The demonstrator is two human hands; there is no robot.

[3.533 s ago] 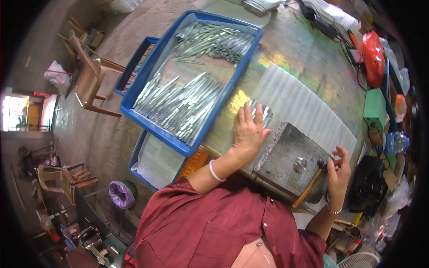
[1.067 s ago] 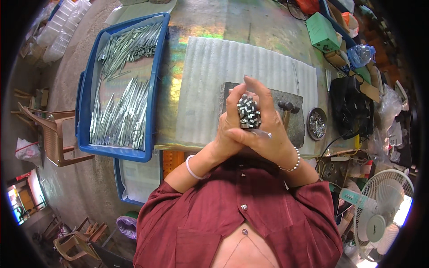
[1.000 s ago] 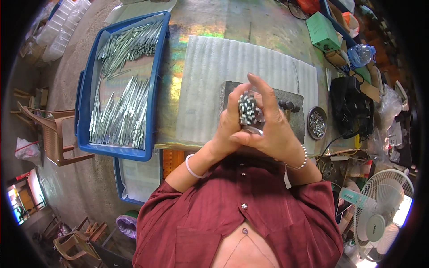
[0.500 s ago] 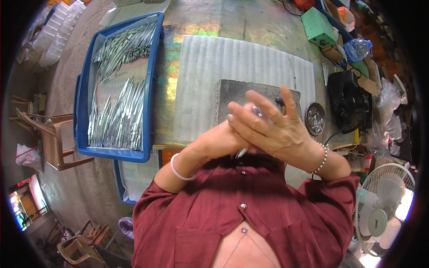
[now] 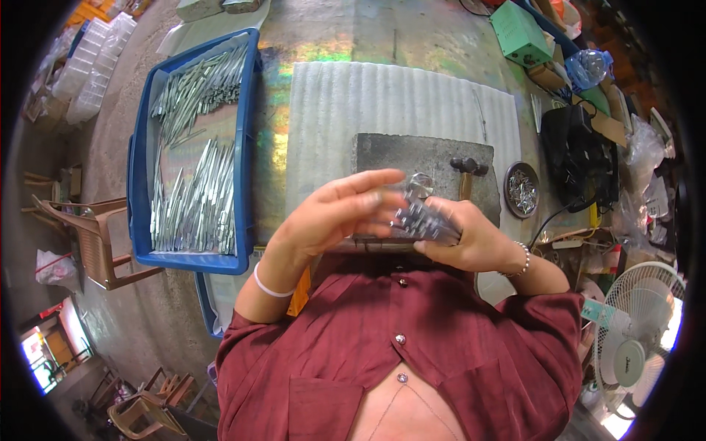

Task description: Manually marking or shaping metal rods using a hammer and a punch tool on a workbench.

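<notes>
Metal rods (image 5: 425, 222), bunched at the centre of the frame, are gripped in the right hand (image 5: 478, 237); the left hand (image 5: 331, 209) has its fingers extended beside them, blur hiding whether it touches. They look stiff and slick, probably weighty together and apt to slide apart, so wrapping around the bunch's middle suits. Beyond sit a rough grey stone block (image 5: 397, 152), a wood-handled hammer (image 5: 468, 167) and ribbed white foam (image 5: 353, 103); at left, a smooth blue plastic tray (image 5: 243, 184)

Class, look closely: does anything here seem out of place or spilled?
One metal rod in the blue tray juts into the gap between the two rod heaps, while most lie grouped. Nothing looks spilled.
</notes>
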